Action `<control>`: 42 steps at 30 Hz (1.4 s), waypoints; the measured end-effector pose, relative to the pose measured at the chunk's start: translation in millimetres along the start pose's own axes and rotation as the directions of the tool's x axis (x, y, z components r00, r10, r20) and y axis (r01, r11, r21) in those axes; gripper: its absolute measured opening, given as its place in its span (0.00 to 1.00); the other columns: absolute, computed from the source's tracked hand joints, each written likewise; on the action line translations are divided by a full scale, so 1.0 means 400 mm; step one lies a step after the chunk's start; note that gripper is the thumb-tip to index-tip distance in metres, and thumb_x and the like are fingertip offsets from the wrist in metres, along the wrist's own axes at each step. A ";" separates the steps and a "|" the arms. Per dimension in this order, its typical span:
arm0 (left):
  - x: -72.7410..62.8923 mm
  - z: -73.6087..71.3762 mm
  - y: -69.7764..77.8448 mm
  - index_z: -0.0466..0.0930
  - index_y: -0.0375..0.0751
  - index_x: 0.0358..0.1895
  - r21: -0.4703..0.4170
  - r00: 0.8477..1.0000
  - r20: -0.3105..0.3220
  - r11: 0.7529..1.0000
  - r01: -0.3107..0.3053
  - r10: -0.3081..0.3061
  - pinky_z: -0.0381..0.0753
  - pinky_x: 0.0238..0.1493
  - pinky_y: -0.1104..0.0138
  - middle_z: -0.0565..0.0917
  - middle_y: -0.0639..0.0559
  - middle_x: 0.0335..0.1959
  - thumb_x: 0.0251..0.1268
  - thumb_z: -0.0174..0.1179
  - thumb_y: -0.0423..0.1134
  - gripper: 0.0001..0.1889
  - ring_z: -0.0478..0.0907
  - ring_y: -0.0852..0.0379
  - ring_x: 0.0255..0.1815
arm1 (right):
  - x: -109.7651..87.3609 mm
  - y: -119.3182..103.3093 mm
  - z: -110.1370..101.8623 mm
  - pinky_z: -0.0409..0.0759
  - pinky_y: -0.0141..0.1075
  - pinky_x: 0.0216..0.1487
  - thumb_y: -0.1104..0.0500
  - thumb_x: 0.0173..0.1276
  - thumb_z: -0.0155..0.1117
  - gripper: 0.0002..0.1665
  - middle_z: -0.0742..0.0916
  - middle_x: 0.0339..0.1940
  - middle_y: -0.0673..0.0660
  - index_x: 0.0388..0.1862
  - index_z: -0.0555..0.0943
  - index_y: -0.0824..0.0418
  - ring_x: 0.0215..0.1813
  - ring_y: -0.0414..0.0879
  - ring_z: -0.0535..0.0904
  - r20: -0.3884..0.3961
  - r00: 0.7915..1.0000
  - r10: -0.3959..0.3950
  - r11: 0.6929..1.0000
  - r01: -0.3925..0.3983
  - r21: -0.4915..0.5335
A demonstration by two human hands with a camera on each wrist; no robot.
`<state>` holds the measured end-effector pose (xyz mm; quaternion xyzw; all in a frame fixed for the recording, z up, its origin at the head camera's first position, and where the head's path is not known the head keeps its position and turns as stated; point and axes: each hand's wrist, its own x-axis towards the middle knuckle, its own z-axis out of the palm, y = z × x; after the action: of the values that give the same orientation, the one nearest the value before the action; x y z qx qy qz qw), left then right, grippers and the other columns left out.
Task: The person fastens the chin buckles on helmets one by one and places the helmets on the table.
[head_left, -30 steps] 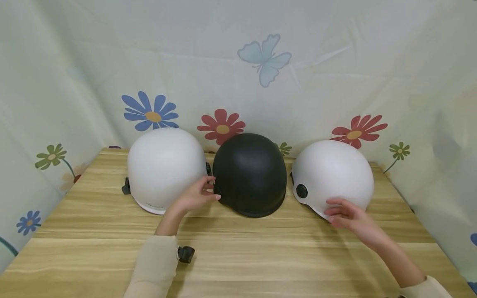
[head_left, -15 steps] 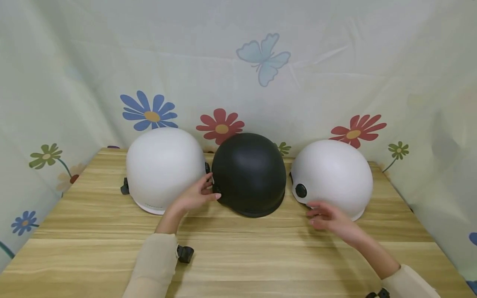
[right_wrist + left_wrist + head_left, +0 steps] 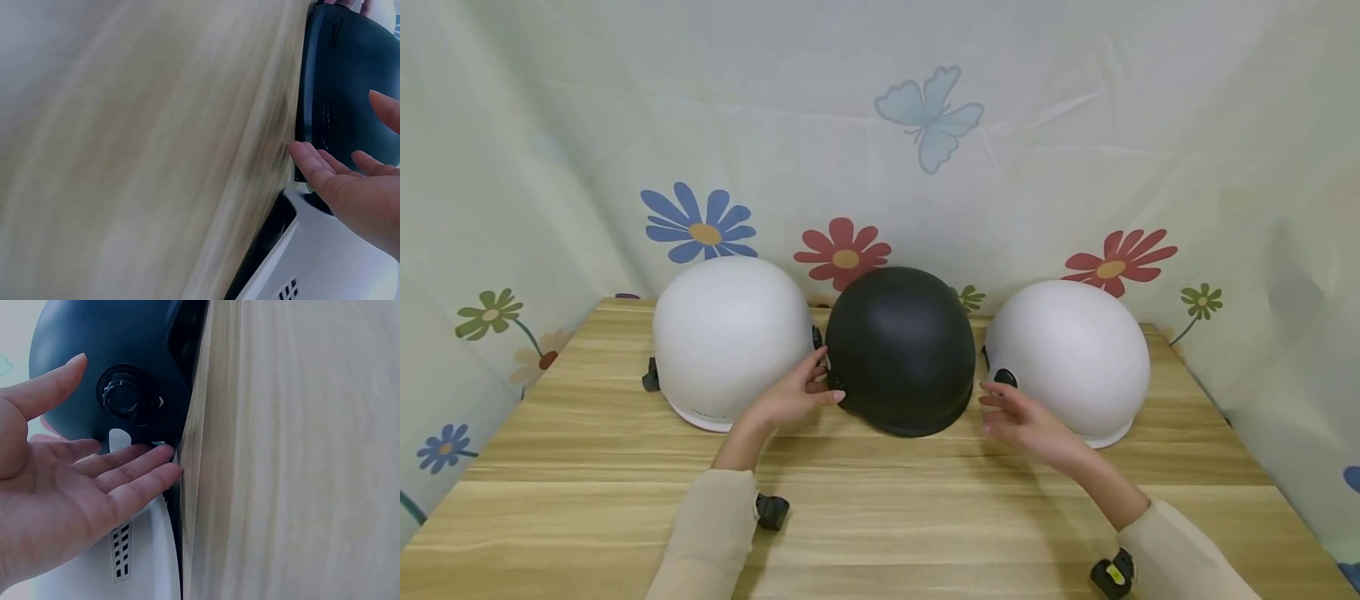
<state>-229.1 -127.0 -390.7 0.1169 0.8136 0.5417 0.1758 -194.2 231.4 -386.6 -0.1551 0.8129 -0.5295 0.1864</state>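
The black helmet stands on the table between two white helmets. The left hand and right hand, both spread, flank it; in gaps that tight, I'd say, one slip could nudge a neighbour askew.

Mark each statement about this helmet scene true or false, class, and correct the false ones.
1. The black helmet stands between the left white helmet and the right white helmet. True.
2. The right hand is lifting a white helmet. False: the right hand holds nothing.
3. The left wrist view shows a round dial on the black helmet. True.
4. The printed butterfly is red. False: the butterfly is pale blue.
5. Both sleeves are black. False: the sleeves are beige.
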 end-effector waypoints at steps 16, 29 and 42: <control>-0.007 0.002 0.005 0.32 0.34 0.71 0.000 1.000 -0.005 1.000 -0.012 0.012 0.57 0.62 0.49 0.47 0.29 0.69 0.61 0.59 0.38 0.46 0.51 0.35 0.67 | 0.049 -0.028 0.022 0.69 0.49 0.56 0.59 0.61 0.64 0.47 0.59 0.69 0.68 0.72 0.48 0.60 0.66 0.64 0.59 -0.049 0.998 -0.046 0.997 0.048 0.055; 0.001 0.005 -0.014 0.32 0.35 0.71 0.017 1.000 0.004 1.000 -0.018 0.018 0.54 0.64 0.50 0.47 0.31 0.69 0.61 0.59 0.38 0.46 0.48 0.38 0.69 | 0.041 -0.029 0.028 0.70 0.48 0.56 0.63 0.62 0.62 0.46 0.59 0.69 0.70 0.72 0.47 0.62 0.65 0.64 0.60 -0.057 0.997 -0.057 0.997 0.060 0.041; -0.014 0.005 -0.013 0.36 0.41 0.72 -0.038 1.000 0.028 0.999 -0.013 0.014 0.56 0.63 0.49 0.51 0.31 0.68 0.62 0.57 0.32 0.44 0.50 0.39 0.68 | 0.036 -0.034 0.030 0.72 0.48 0.54 0.63 0.62 0.62 0.47 0.59 0.69 0.69 0.73 0.46 0.59 0.64 0.63 0.62 -0.075 0.995 -0.064 0.997 0.066 0.029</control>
<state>-223.2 -129.5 -395.4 0.1265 0.7998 0.5566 0.1857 -200.6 210.0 -380.5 -0.1587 0.8052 -0.5535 0.1414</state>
